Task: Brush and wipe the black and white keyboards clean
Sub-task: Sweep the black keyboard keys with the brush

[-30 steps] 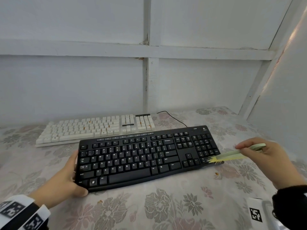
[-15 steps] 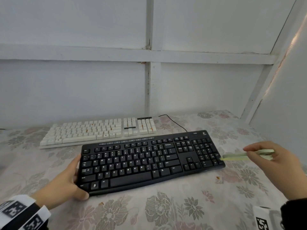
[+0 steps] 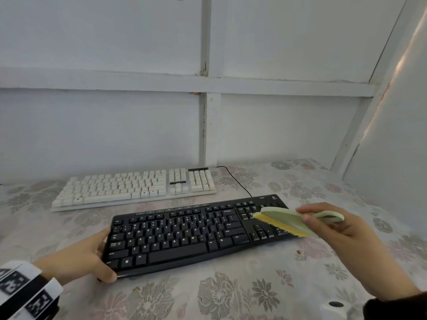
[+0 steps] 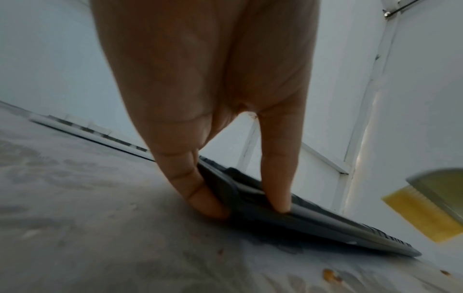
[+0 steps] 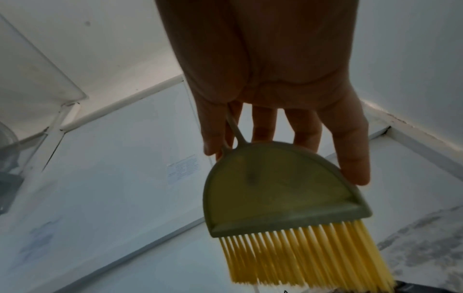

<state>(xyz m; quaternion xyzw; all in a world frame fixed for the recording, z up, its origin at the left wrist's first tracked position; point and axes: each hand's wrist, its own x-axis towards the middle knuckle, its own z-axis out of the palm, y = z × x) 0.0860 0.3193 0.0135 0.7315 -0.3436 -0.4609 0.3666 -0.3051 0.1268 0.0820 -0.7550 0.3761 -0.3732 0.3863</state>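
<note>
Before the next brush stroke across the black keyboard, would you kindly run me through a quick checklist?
1. Left hand steadies the black keyboard at its left end: ok.
2. Right hand grips the brush: ok.
3. Bristles point down over the number pad: ok.
4. Bristles touching the keys: cannot tell.
5. White keyboard lies apart, behind: ok.
6. Crumbs on the cloth: not ok.
</note>
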